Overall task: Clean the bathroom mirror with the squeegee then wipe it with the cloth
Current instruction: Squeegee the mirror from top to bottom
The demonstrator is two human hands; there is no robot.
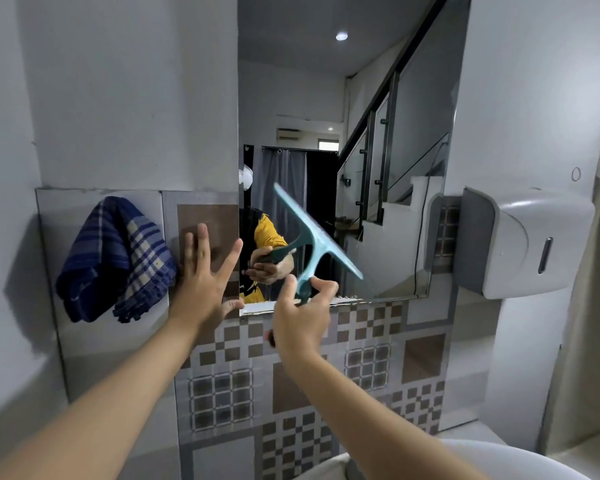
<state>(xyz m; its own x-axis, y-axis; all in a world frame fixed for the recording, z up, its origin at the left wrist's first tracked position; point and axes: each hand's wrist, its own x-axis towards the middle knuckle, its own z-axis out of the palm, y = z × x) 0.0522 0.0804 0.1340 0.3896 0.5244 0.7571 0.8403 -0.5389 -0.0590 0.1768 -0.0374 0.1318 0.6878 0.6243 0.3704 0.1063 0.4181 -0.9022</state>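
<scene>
Now my right hand [300, 315] pinches the teal squeegee [314, 237] by its handle, blade tilted near the mirror [395, 116]'s lower edge, while my left hand [205, 282] spreads wide beside the hanging cloth [115, 258]. So light a fingertip hold could let the squeegee twist or slip, leaving streaks.

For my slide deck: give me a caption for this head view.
Right hand holds teal squeegee at the mirror; checked cloth hangs left.
</scene>
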